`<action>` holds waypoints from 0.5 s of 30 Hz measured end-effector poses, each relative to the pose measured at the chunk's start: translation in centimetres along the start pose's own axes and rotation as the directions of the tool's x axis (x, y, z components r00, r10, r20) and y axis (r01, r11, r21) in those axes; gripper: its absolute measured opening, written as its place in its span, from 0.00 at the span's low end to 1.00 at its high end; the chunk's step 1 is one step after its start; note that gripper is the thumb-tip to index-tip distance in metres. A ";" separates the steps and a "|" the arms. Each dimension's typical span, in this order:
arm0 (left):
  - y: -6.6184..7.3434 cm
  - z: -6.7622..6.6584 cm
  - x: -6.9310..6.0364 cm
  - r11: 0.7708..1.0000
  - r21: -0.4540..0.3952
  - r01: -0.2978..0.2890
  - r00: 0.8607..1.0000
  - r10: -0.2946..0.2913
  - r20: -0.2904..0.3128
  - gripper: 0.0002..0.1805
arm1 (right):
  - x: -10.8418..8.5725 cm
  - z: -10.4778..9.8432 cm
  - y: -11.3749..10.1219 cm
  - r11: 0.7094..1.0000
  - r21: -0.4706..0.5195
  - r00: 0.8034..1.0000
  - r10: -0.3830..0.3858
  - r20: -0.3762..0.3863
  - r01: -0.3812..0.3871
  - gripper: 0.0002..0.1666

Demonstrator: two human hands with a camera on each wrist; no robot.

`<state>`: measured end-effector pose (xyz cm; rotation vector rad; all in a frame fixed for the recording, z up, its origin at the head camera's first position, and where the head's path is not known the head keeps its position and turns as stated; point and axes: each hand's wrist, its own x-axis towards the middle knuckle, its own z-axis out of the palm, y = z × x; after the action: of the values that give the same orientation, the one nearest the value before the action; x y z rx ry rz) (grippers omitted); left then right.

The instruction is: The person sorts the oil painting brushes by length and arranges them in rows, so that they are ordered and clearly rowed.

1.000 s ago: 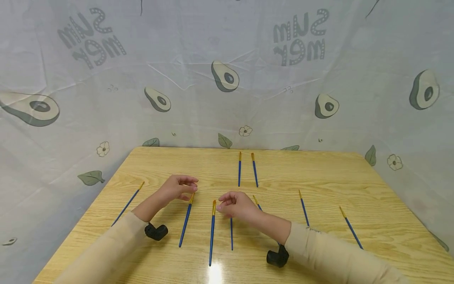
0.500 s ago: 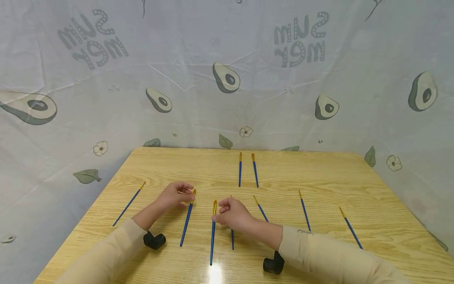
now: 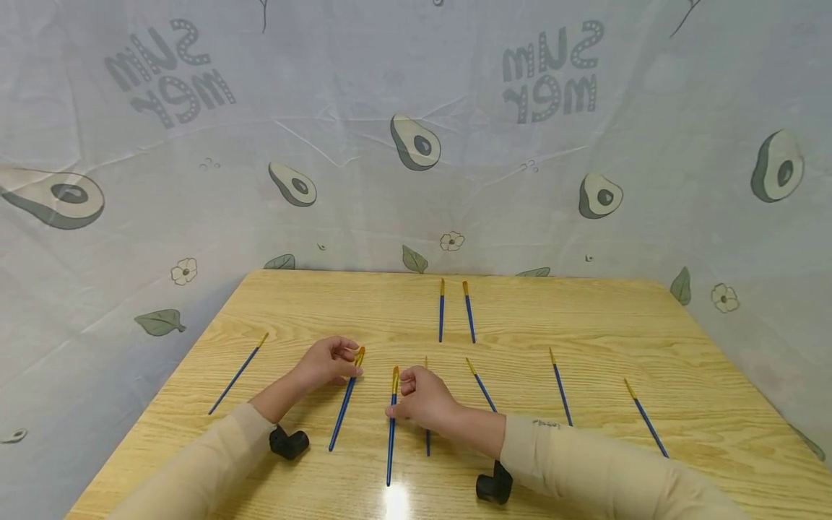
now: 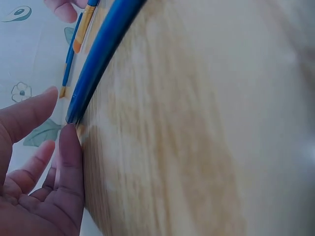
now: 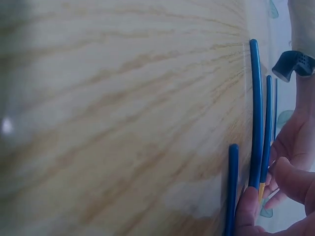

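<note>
In the head view, my left hand (image 3: 323,362) is over the upper end of a blue-handled paintbrush (image 3: 344,412) lying on the table. The left wrist view has one fingertip touching that paintbrush (image 4: 101,56), while the other fingers (image 4: 29,118) stand apart from it. My right hand (image 3: 425,399) is beside another paintbrush (image 3: 391,449), just right of the first. A fingertip meets this paintbrush (image 5: 256,113) in the right wrist view; a second digit is held away from it. The right hand partly covers a thinner paintbrush (image 3: 427,442).
Two paintbrushes, one left (image 3: 441,314) and one right (image 3: 469,314), lie at the back of the wooden table (image 3: 312,296). Others lie at the far left (image 3: 237,374) and to the right (image 3: 562,390). A patterned cloth (image 3: 351,87) hangs behind.
My left hand has come down onto the ferrule end of its paintbrush. The right hand has moved slightly left and nearer, its thumb now on the handle. The paintbrushes lie about as before.
</note>
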<state>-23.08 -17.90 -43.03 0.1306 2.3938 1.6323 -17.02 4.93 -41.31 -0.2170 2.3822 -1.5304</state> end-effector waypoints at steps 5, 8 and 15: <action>-0.3 0.0 0.1 1.000 0.008 -0.015 1.000 0.015 0.003 0.23 | 0.3 0.3 0.2 0.998 -0.058 0.999 -0.034 0.010 0.035 0.33; -0.4 0.0 0.2 1.000 0.002 -0.026 1.000 0.026 0.007 0.23 | 0.3 0.4 0.2 0.995 -0.089 0.999 -0.046 0.017 0.047 0.33; -0.5 0.2 0.3 1.000 -0.006 -0.021 1.000 0.021 -0.001 0.23 | 0.2 0.6 0.2 0.990 -0.118 0.997 -0.070 0.026 0.073 0.33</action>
<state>-23.30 -17.86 -43.61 0.1553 2.3959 1.6487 -16.97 4.47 -41.72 -0.3468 2.4755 -1.4104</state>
